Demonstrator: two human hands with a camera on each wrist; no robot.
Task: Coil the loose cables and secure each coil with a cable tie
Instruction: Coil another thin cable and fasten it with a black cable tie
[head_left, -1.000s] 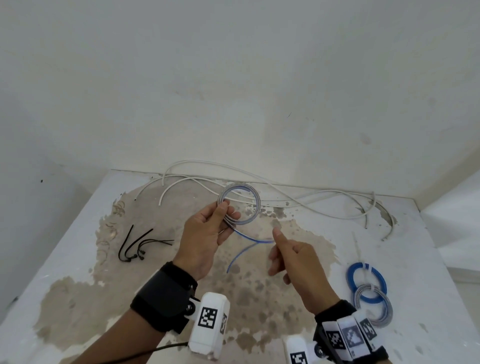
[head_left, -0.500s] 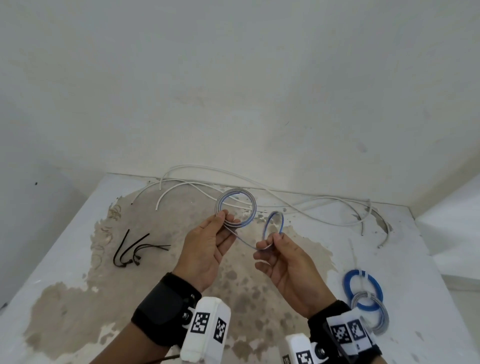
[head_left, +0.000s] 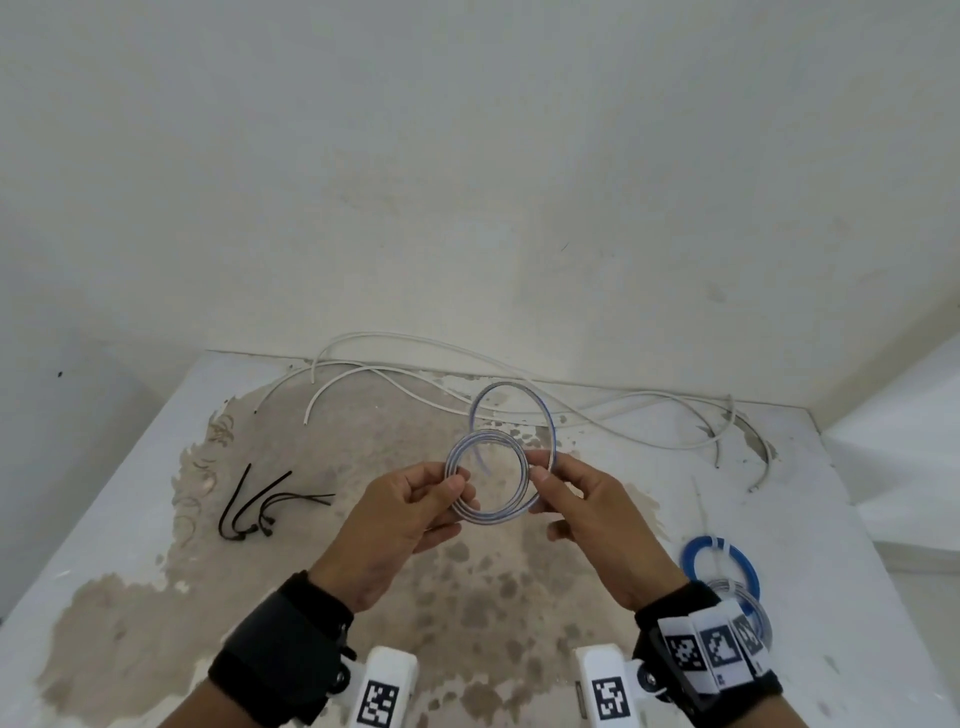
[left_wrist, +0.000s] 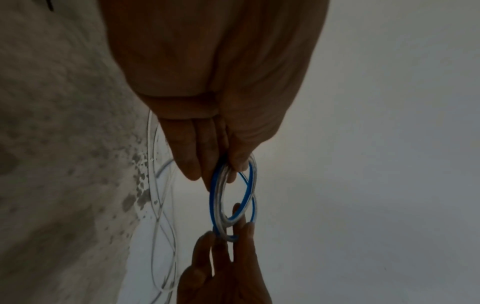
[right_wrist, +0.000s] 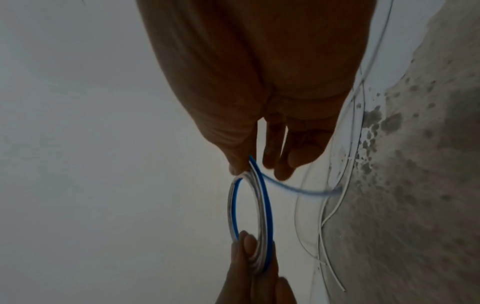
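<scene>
A thin blue-and-clear cable (head_left: 491, 517) is wound into a small coil held in the air between both hands. My left hand (head_left: 415, 512) pinches the coil's left side between thumb and fingers (left_wrist: 235, 162). My right hand (head_left: 576, 499) pinches the right side, where a wider loop (head_left: 511, 387) of the same cable arcs up above the coil. The wrist views show the coil (right_wrist: 259, 216) edge-on with both hands' fingertips on it. Several black cable ties (head_left: 260, 506) lie on the table to the left.
Loose white cables (head_left: 426, 395) sprawl along the back of the stained white table (head_left: 156, 597) by the wall. Two tied coils, one blue (head_left: 722, 564) and one grey (head_left: 743, 592), lie at the right, partly behind my right wrist.
The trailing cable end has been wound up: my right hand brought a new loop over to the coil and now pinches the coil's right side. The hands have come closer together.
</scene>
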